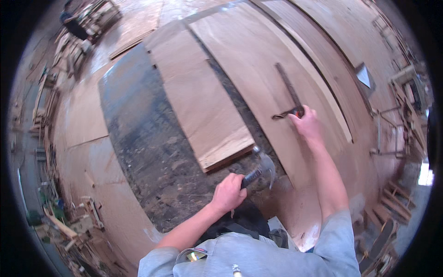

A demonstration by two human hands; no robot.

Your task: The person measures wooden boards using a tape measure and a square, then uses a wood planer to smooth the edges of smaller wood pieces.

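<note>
My left hand (229, 192) grips the dark handle of a claw hammer (264, 164), whose metal head is close to the near end of a long wooden board (207, 104). That board lies on a dark, stained worktable (152, 166). To the right, my right hand (308, 121) is closed around a dark tool (289, 86) with a long straight bar and a shorter arm, which looks like a bar clamp. It is over a wide wooden panel (242, 62); whether it touches the panel I cannot tell.
More long boards (311, 45) lie at the right of the worktable. A person (72, 22) stands at the far left by stacked wood. Wood scraps (93, 239) lie at the lower left, and a metal frame (387, 133) and wooden pieces (394, 202) are at the right.
</note>
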